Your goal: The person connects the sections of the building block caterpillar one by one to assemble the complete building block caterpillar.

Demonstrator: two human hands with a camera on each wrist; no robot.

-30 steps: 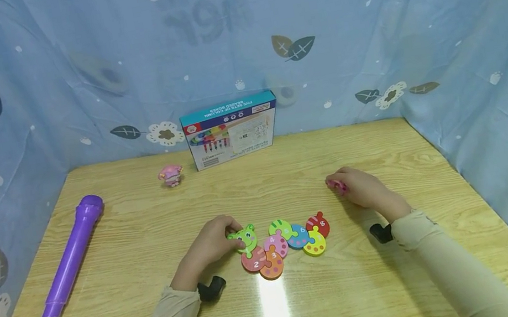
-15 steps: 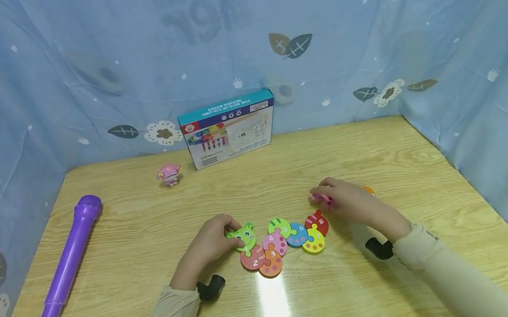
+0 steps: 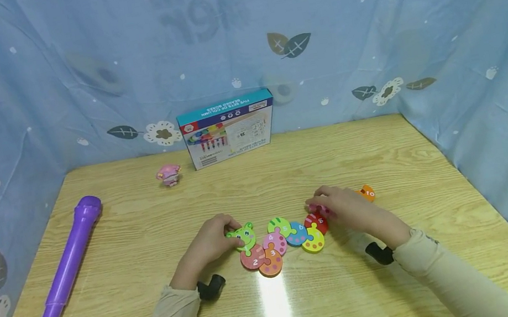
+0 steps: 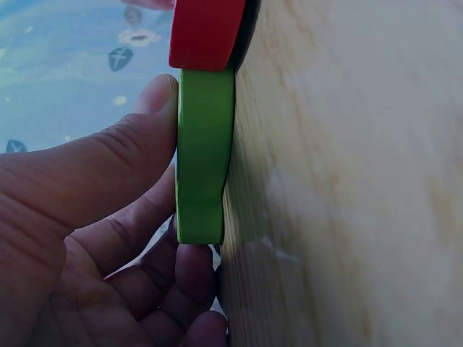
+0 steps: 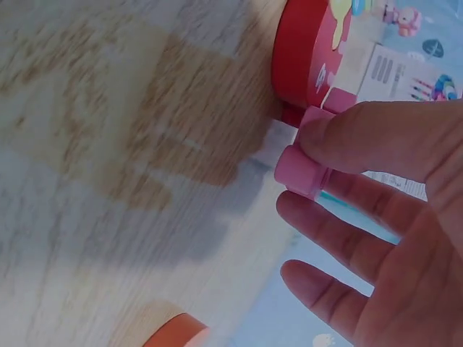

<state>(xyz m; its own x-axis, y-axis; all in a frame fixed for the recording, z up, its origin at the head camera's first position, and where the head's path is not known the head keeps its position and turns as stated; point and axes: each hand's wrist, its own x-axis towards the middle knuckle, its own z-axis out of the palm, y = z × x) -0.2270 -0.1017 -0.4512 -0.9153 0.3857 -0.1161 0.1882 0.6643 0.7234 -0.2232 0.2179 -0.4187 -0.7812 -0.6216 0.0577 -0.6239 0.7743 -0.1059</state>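
A wooden caterpillar puzzle lies on the table, its numbered pieces joined in a zigzag. My left hand (image 3: pixel 209 241) holds the green head piece (image 3: pixel 246 238) at the row's left end; in the left wrist view the thumb presses its face and the fingers curl at its edge. At the other end is the red piece (image 3: pixel 314 222), numbered 8. Right beside it, my right hand (image 3: pixel 351 212) pinches a pink piece (image 5: pixel 300 172) between thumb and fingers. Its notched end is near the red piece's knob; whether they interlock is hidden. An orange piece (image 3: pixel 367 193) numbered 10 lies behind the right hand.
A purple toy microphone (image 3: pixel 71 256) lies at the left of the table. Toward the back stand a small pink figurine (image 3: pixel 169 175) and a printed box (image 3: pixel 229 132). Blue patterned cloth (image 3: pixel 336 15) encloses the back and sides.
My right hand has moved left and nearer with the pink piece, up to the red one. The orange piece behind it has come into view. My left hand stays on the green head.
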